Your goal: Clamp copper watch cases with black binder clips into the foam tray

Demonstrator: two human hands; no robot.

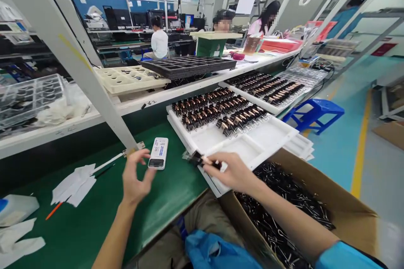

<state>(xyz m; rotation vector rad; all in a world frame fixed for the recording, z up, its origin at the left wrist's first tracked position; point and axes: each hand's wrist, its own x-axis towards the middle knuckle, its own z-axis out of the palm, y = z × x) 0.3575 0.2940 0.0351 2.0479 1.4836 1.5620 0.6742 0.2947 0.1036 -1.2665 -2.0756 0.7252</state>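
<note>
Ideally, the right hand [232,169], fingers pinched around a black clip [198,158] by the left edge of the white tray [284,135], should grip it lightly and squarely, while the left hand [136,176], fingers wide left of that tray, could steady it.

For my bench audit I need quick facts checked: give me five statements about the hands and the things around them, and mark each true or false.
1. The right hand pinches a black item near the edge of a white tray. True.
2. The left hand grips a pen. False: its thumb and fingers are apart, with nothing between them.
3. The white device lies on the green bench top. True.
4. The stool is red. False: it is blue.
5. The cardboard box holds a heap of black pieces. True.
</note>
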